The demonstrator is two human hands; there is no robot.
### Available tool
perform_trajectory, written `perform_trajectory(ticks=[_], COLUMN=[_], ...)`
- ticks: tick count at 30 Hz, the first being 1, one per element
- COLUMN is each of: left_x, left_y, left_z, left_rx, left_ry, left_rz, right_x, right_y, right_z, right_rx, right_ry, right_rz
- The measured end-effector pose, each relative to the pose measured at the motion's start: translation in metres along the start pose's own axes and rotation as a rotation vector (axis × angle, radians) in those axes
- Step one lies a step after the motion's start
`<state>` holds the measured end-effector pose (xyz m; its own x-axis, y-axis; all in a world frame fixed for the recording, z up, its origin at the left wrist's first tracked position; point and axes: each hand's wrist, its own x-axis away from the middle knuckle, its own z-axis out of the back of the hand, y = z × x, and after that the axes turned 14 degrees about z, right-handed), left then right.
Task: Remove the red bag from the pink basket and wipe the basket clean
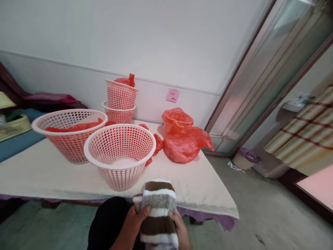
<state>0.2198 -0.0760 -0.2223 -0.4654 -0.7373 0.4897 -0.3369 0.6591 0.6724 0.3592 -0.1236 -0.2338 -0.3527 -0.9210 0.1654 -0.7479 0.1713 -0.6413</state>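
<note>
Both my hands hold a folded striped towel (157, 208), brown, grey and white, just below the table's near edge. My left hand (132, 224) grips its left side with the thumb on top. My right hand (180, 231) holds its right side. Directly beyond the towel stands an empty pink plastic basket (119, 154) on the white-covered table (208, 187).
A second large pink basket (69, 133) with red plastic inside sits to the left. Two stacked smaller baskets (120, 100) stand by the wall. A red plastic bag (184, 142) and a bag-lined basket (177, 119) lie at the right. A glass sliding door (273, 69) is further right.
</note>
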Motion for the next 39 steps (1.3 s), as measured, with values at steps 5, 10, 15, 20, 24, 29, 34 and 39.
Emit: perform_trajectory(ticks=[5,10,15,20,24,29,34,39], left_x=[0.019,0.044,0.057,0.058,0.06,0.064,0.065,0.07], left_y=[0.011,0.019,0.03,0.039,0.04,0.034,0.041,0.066], left_z=[0.004,-0.002,-0.004,-0.001,-0.001,-0.003,-0.001,-0.002], left_rx=[-0.05,-0.203,-0.047,-0.081,-0.183,-0.288,-0.261,-0.061], left_ry=[0.133,0.055,-0.084,0.148,0.147,0.066,0.081,0.214], left_rz=[-0.115,-0.146,-0.033,-0.059,-0.115,-0.118,-0.1,-0.051], right_x=[0.008,0.02,0.018,0.004,0.011,0.031,0.032,0.027], right_y=[-0.009,-0.006,0.002,0.004,0.003,0.004,-0.007,-0.028], right_z=[-0.013,-0.027,-0.03,-0.024,-0.032,-0.059,-0.061,-0.046], right_rx=[-0.058,0.015,0.163,0.61,0.5,0.301,0.266,0.16], right_ry=[-0.19,-0.135,-0.091,-0.177,-0.192,-0.272,-0.091,0.086], right_rz=[-0.003,0.053,0.064,0.254,0.221,0.031,0.012,0.0])
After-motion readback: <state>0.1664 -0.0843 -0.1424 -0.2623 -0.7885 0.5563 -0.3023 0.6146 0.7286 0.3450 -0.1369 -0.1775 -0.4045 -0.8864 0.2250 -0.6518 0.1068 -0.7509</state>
